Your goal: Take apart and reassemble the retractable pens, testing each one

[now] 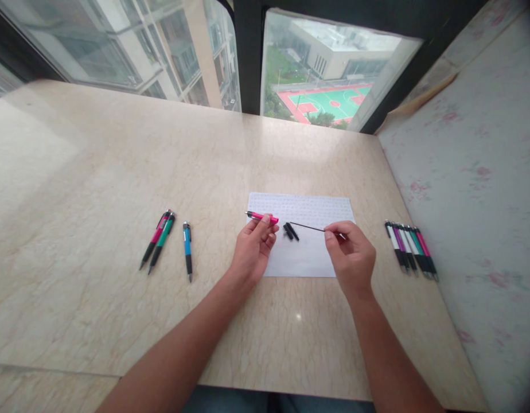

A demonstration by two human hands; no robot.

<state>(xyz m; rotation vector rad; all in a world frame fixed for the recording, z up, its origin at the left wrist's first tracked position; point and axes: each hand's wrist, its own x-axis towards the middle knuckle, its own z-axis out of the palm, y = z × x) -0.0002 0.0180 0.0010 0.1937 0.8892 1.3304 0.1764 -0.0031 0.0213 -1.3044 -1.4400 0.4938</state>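
My left hand [255, 245] is closed on a pink pen barrel [269, 219], holding it nearly level with its black clip end to the left. Pinched between the thumb and fingers of my right hand [351, 252] is a thin black pen refill [308, 226], its free end pointing left toward the barrel but apart from it. Below the refill's tip, black pen parts [291, 232] lie on a white sheet of paper [303, 261] with faint writing across its upper part. Both hands are over the sheet.
On the left of the marble-look surface [97, 172] lie a pink pen [156, 236], a green pen [162, 241] and a blue pen [187, 248]. Several pens [410, 246] in mixed colours lie side by side at right, near the floral wall [475, 201]. Windows [320, 69] stand behind.
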